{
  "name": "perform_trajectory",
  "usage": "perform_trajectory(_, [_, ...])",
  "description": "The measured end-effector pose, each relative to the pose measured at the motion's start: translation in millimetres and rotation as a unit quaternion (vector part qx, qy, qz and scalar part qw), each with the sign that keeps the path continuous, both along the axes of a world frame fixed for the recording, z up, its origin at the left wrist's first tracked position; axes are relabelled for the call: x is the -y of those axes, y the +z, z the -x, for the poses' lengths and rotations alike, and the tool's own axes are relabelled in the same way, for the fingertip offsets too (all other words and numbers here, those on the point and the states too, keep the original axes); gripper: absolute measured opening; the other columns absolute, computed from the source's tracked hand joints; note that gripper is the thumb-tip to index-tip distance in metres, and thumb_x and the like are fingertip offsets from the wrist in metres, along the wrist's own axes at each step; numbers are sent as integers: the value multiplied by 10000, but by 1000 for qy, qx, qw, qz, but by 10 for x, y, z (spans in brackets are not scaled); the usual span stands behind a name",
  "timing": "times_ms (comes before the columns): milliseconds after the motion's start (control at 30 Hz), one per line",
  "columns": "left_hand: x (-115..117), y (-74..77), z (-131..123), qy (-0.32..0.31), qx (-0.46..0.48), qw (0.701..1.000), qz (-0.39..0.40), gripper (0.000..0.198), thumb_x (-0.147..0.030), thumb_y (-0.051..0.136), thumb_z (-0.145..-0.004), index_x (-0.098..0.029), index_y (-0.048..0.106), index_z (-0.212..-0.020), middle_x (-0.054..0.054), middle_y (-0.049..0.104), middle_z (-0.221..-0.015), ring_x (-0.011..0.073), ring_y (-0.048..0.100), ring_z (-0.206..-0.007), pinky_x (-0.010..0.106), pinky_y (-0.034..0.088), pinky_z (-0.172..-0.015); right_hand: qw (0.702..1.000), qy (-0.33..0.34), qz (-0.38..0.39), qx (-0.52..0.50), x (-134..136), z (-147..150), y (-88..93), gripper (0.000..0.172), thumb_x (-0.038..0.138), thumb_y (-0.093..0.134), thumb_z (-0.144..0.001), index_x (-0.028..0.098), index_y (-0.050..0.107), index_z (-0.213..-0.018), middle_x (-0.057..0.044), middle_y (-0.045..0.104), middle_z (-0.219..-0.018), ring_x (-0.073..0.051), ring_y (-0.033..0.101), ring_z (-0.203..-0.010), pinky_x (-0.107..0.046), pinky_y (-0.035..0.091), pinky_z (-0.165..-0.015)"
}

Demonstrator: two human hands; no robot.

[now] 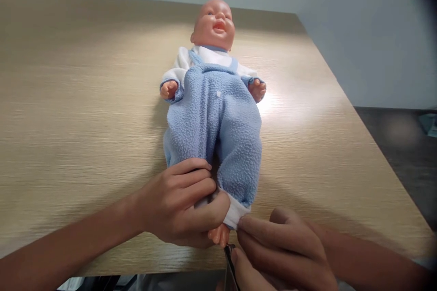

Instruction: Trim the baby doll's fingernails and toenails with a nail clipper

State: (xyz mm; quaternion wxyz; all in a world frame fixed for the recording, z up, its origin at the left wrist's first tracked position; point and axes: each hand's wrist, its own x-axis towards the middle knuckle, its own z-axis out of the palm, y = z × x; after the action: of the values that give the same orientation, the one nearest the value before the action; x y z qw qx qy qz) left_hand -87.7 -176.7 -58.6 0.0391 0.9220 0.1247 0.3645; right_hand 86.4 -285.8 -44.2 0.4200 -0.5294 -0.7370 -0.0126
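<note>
A baby doll [214, 113] in light blue fleece overalls and a white shirt lies on its back on the wooden table [85, 113], head toward the wall. My left hand [177, 202] is wrapped around the doll's lower legs, with one bare foot [219, 235] poking out under my thumb. My right hand [276, 250] pinches the white cuff of the overall leg at the near table edge. A thin dark metal tool [230, 266] shows just below the foot, next to my right fingers; I cannot tell what it is.
A pale wall runs behind the table. The table's right edge drops to a dark floor [399, 145], with a blurred object at the far right. The near table edge lies right under my hands.
</note>
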Motion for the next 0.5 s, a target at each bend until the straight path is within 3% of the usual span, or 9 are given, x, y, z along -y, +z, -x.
perform_trajectory(67, [-1,-6,2,0,-6,1000,1,284,-365,475,-878,-106,550,-969,75,642,-740,165,621,-741,384,561,-790,997,47,-55,28,-144,-68,-44,177,81,584,-815,233,674,-798,45,650,-804,-161,631,-655,-334,576,-572])
perform_trajectory(167, [1,-22,6,5,-6,1000,0,296,-375,514,-845,-113,550,-977,65,636,-737,152,602,-716,381,561,-798,944,240,-219,63,-445,-189,-121,166,161,588,-843,261,665,-736,82,619,-735,-92,551,-535,-265,427,-362])
perform_trajectory(233, [6,-28,8,9,-3,1000,-1,309,-383,544,-821,-115,550,-975,61,636,-736,150,600,-714,375,562,-799,933,259,-244,59,-607,-234,-153,186,176,586,-845,262,659,-698,75,603,-684,-90,539,-528,-259,386,-332])
perform_trajectory(333, [16,-28,7,10,-1,1000,-2,310,-374,559,-802,-117,551,-975,61,643,-747,154,611,-726,373,562,-798,925,272,-263,38,-646,-210,-139,237,164,561,-849,245,643,-641,60,595,-655,-86,543,-539,-243,394,-341])
perform_trajectory(400, [19,-24,5,12,1,1000,-2,298,-364,555,-804,-117,551,-970,60,646,-744,154,616,-725,372,563,-794,940,250,-230,25,-512,-144,-95,236,170,555,-857,234,638,-646,59,609,-683,-91,552,-547,-250,438,-378])
perform_trajectory(433, [19,-21,3,12,1,1000,-1,295,-366,554,-807,-117,550,-965,59,647,-740,154,618,-724,372,564,-791,956,222,-193,11,-409,-104,-69,221,173,560,-857,231,637,-659,61,615,-701,-98,560,-553,-264,468,-409])
perform_trajectory(500, [18,-16,-1,15,0,1000,-1,300,-379,552,-817,-117,550,-963,59,647,-732,154,621,-722,372,566,-789,995,79,-51,18,-183,-30,-24,156,137,572,-852,230,665,-768,51,650,-773,-155,618,-643,-341,560,-561])
